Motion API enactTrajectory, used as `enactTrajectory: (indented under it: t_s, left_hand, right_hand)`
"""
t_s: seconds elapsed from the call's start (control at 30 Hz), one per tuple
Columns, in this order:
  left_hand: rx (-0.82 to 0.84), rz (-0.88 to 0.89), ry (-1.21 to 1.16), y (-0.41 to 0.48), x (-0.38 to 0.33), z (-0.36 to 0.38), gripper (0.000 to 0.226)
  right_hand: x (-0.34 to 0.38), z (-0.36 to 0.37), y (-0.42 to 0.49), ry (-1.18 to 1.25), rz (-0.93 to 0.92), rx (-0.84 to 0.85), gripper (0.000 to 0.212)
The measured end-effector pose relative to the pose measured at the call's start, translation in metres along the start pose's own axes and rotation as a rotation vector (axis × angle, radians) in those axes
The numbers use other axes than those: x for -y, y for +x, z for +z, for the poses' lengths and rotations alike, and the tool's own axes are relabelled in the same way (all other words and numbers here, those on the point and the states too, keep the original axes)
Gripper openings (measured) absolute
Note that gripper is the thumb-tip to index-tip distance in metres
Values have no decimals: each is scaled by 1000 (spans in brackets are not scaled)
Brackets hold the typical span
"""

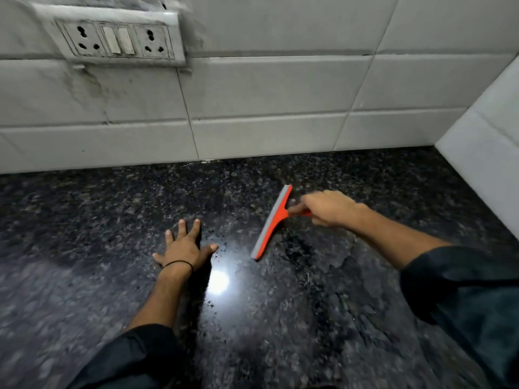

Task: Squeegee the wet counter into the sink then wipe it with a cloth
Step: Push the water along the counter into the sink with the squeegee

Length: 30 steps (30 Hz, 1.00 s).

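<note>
My right hand (328,209) grips the handle of an orange squeegee (273,220) with a grey rubber blade. The blade rests on the dark speckled granite counter (84,220), running diagonally from near the back wall toward me. A film of water with ragged edges (314,254) lies on the counter to the right of the blade, and droplets sit around a bright light reflection (219,279). My left hand (182,245) lies flat on the counter with its fingers spread, to the left of the blade, holding nothing. No sink or cloth is in view.
A white tiled wall (266,94) closes the back of the counter, and a second tiled wall (483,153) closes the right side, forming a corner. A grimy switch and socket plate (118,40) is mounted on the back wall at upper left.
</note>
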<state>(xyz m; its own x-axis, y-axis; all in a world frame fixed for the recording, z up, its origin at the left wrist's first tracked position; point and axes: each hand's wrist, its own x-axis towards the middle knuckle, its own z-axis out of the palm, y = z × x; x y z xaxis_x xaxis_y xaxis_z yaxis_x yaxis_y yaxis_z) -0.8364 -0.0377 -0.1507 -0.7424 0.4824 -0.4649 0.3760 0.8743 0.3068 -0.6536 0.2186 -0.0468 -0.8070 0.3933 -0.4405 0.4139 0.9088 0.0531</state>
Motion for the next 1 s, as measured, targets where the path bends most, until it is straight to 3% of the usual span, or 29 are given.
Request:
enactTrajectory:
  t_s: [0.1, 0.27, 0.47, 0.67, 0.8, 1.0]
  left_hand:
    - [-63, -23, 6, -5, -4, 1, 84]
    - [-220, 116, 25, -40, -32, 28, 64]
    - [-122, 261, 70, -84, -61, 66, 68]
    - [41, 261, 148, -80, -81, 76, 90]
    - [120, 241, 143, -67, -84, 76, 96]
    - [75, 269, 195, -62, -80, 78, 97]
  right_hand:
    - [-46, 25, -56, -66, 15, 51, 32]
    - [-90, 41, -140, -182, 9, 176, 57]
    - [-86, 19, -158, -144, 18, 79, 65]
    - [-59, 7, -69, 95, 91, -188, 57]
    - [-28, -8, 8, 215, 70, -195, 50]
    - [17, -30, 92, 270, 114, -246, 48]
